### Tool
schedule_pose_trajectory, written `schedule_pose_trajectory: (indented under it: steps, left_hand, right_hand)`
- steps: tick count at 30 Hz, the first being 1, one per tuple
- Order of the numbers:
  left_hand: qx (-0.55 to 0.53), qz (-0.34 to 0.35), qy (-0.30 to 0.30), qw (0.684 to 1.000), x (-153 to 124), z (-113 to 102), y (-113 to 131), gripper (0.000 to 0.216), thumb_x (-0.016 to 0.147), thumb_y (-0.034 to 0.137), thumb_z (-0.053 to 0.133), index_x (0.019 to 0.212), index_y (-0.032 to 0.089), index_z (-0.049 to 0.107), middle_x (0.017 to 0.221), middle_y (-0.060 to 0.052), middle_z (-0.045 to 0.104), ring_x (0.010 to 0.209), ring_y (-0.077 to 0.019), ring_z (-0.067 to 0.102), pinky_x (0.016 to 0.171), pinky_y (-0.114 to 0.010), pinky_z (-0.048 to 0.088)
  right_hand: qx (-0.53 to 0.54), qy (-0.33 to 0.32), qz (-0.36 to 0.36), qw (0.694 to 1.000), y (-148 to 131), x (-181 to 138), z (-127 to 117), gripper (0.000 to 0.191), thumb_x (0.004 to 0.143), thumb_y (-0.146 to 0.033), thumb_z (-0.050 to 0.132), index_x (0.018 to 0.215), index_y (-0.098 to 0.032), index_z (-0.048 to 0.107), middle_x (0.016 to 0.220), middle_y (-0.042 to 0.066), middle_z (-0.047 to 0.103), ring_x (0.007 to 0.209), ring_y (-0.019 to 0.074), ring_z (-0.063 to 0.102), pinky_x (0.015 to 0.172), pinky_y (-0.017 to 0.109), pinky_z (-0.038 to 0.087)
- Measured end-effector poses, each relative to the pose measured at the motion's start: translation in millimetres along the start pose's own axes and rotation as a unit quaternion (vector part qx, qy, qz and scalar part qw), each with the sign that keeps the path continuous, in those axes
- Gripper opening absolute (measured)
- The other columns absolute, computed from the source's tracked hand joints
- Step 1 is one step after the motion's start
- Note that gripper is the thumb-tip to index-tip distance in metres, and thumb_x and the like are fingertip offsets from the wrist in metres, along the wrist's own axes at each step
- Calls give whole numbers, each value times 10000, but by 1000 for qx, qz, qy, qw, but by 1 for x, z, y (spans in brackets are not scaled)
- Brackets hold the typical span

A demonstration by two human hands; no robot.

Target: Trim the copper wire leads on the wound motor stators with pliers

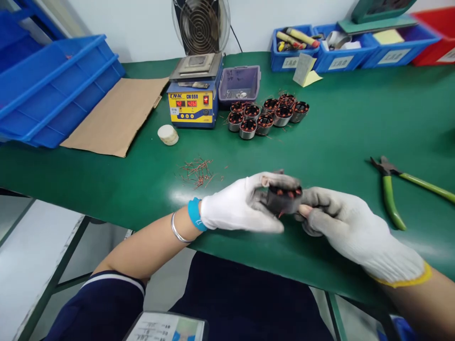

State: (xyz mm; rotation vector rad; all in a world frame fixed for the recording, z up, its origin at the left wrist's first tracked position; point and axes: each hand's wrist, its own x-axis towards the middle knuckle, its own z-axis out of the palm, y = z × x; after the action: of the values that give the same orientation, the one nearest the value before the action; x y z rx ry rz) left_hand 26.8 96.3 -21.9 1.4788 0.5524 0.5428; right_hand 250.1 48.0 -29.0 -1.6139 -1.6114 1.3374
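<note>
My left hand point(249, 203), in a white glove, is closed around a motor stator point(284, 198) with copper windings, held above the front part of the table. Motion blurs the stator somewhat. At its right side is my right hand point(341, 222), gloved in white with grey fingertips. Its thumb and forefinger are pinched together beside the stator; whatever lies between them is too small to make out. Behind the hands stands a group of several similar stators point(265, 122). Green-handled cutting pliers point(389, 189) lie open on the table to the right.
Copper wire scraps point(199, 171) lie left of the hands. Further back are a white round block point(168, 135), a CM 558 heating unit point(194, 102), a purple bin point(239, 85) and a fan point(201, 26). Cardboard point(117, 116) and a blue crate point(64, 85) are left; blue bins point(344, 59) line the back.
</note>
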Motion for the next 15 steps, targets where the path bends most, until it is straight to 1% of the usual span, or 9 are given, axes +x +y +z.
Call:
schedule_pose_trajectory:
  steps: [2, 3, 4, 6, 8, 11, 12, 13, 15]
  left_hand:
    - [118, 108, -73, 984, -5, 0, 3, 376, 716, 345, 811, 1057, 222, 709, 1247, -102, 713, 1223, -279, 676, 1066, -444, 543]
    - [173, 149, -76, 971, -7, 2, 4, 324, 703, 391, 822, 964, 227, 724, 1380, -119, 660, 1268, -298, 650, 1090, -447, 527]
    - [225, 174, -65, 956, -9, 6, 4, 290, 650, 419, 840, 837, 237, 712, 1447, -117, 624, 1234, -310, 662, 1055, -446, 542]
    - [297, 170, -73, 937, -9, 14, 3, 401, 631, 544, 854, 642, 236, 598, 1311, -102, 713, 1037, -286, 713, 981, -477, 566]
    - [277, 112, -21, 954, -7, 21, 2, 486, 652, 633, 827, 633, 238, 545, 1166, -109, 752, 969, -269, 718, 941, -479, 577]
    - [108, -87, 145, 980, -3, 20, 3, 574, 736, 778, 694, 851, 221, 612, 1091, -141, 741, 893, -254, 731, 832, -463, 612]
    - [59, -141, 125, 980, -2, 17, 3, 615, 826, 798, 574, 945, 198, 636, 1017, -140, 745, 775, -236, 732, 720, -440, 620]
    - [0, -190, 70, 979, 0, 13, 3, 641, 894, 777, 483, 1013, 169, 650, 931, -126, 742, 638, -211, 710, 600, -396, 601]
    - [-113, -245, -33, 962, 2, 6, -1, 570, 942, 642, 515, 1177, 138, 639, 902, -105, 734, 525, -173, 671, 487, -314, 540]
  right_hand:
    - [58, -49, 15, 997, -1, 1, -2, 405, 750, -622, 672, 733, -232, 560, 508, -28, 525, 439, 113, 404, 417, 259, 315]
    - [72, -74, 16, 995, -2, 1, -4, 428, 744, -636, 688, 716, -234, 543, 502, -34, 515, 433, 105, 389, 411, 253, 298]
    - [78, -93, 14, 992, -3, 1, -5, 448, 742, -649, 699, 701, -234, 534, 494, -40, 503, 424, 99, 372, 402, 249, 282]
    - [70, -111, 9, 991, -6, -1, -7, 472, 746, -668, 703, 680, -231, 537, 484, -42, 492, 415, 98, 368, 394, 250, 280]
    - [42, -92, 4, 995, -7, -3, -7, 475, 764, -678, 688, 685, -227, 564, 493, -26, 517, 426, 110, 401, 405, 258, 317]
    - [-4, -16, -4, 1000, -5, -7, -6, 488, 788, -716, 635, 723, -234, 604, 503, -5, 535, 435, 127, 414, 406, 274, 337]
    - [-17, 9, -7, 1000, -3, -7, -5, 501, 786, -736, 619, 738, -237, 612, 509, 0, 538, 438, 133, 418, 404, 279, 340]
    - [-30, 29, -9, 999, -1, -8, -4, 514, 781, -752, 604, 750, -240, 617, 520, 6, 545, 447, 141, 432, 406, 284, 348]
    - [-61, 52, -8, 997, 3, -6, -4, 522, 770, -763, 592, 753, -242, 615, 544, 20, 568, 473, 156, 472, 419, 292, 369]
